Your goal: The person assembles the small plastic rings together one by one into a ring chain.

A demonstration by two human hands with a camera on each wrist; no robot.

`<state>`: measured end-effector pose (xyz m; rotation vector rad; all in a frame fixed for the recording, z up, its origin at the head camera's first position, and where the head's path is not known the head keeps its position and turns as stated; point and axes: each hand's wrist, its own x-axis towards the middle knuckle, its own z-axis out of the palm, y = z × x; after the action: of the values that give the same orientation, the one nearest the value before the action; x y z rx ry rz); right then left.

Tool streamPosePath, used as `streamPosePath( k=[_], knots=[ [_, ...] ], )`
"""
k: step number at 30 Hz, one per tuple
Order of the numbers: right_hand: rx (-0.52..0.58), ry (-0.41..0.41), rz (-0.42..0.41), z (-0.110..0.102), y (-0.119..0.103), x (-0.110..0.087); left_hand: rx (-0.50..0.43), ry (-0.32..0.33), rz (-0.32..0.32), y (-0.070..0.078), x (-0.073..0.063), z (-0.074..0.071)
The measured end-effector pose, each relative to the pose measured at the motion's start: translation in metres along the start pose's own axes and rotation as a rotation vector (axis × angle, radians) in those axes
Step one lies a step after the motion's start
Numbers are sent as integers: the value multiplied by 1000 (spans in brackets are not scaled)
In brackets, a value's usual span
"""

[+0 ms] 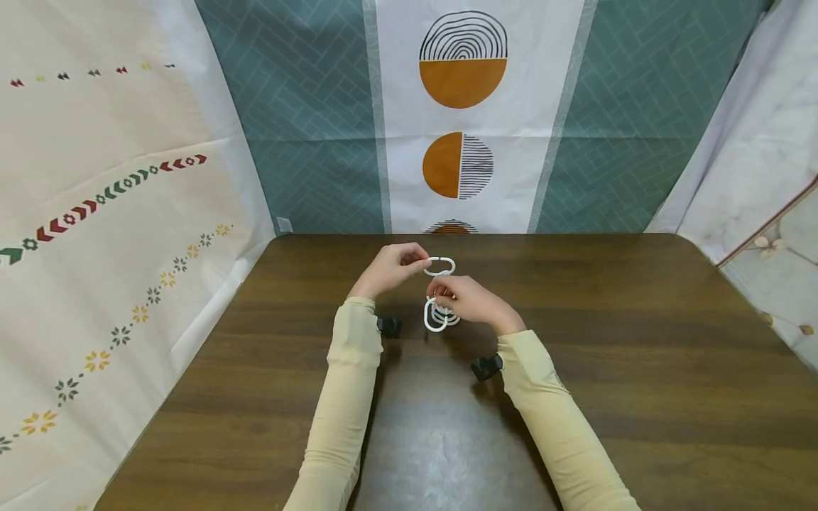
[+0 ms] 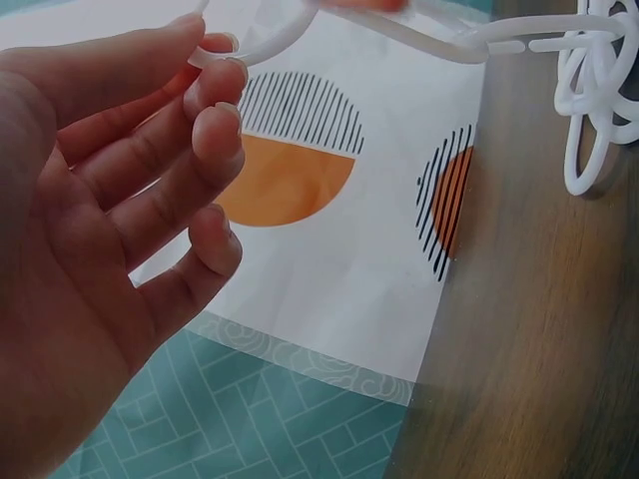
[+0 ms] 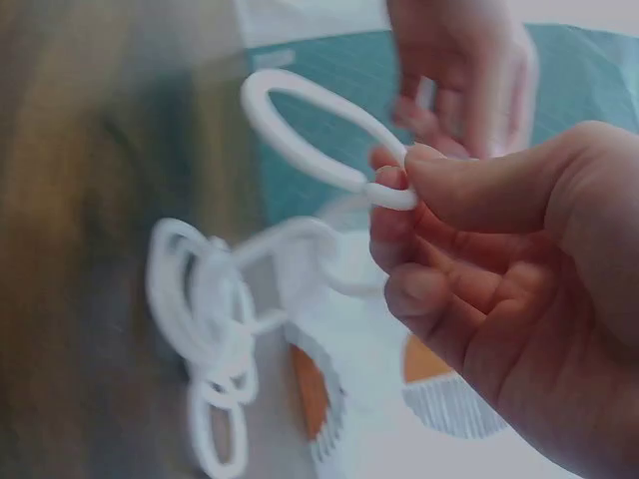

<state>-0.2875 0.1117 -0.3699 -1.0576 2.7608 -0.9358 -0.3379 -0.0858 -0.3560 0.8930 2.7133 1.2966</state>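
With thumb and forefinger, my left hand (image 1: pixel 395 271) pinches an oval white plastic curtain ring (image 1: pixel 452 264), its gap facing the far side. Linked rings (image 2: pixel 429 45) run from it to a bunched cluster of several rings (image 2: pixel 599 90) low over the table. My right hand (image 1: pixel 471 299), lower and nearer, holds a separate-looking curtain ring (image 3: pixel 319 98) between thumb and fingertips, beside its gap. In the right wrist view this ring sticks out above the linked chain (image 3: pixel 290 235). The left hand's other fingers are loosely bent.
Both hands are over the far middle of a dark wooden table (image 1: pixel 224 397). A patterned teal and white cloth (image 1: pixel 307 128) hangs behind its far edge. An embroidered cream cloth (image 1: pixel 96 248) hangs at the left. Black wrist cameras (image 1: pixel 487 367) sit under both forearms.
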Motion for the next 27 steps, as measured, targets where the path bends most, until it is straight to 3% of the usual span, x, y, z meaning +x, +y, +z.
streamPosePath(
  k=[8,15,22,27],
  knots=[
    [10,127,90,-23,6,-13,22,-14,-15,3,1,4],
    [15,266,140,-32,7,-16,63,-30,-4,7,4,9],
    [163,410,215,-34,5,-15,71,-39,5,11,5,12],
    [293,442,231,-34,8,-15,66,-44,8,12,6,14]
  ],
)
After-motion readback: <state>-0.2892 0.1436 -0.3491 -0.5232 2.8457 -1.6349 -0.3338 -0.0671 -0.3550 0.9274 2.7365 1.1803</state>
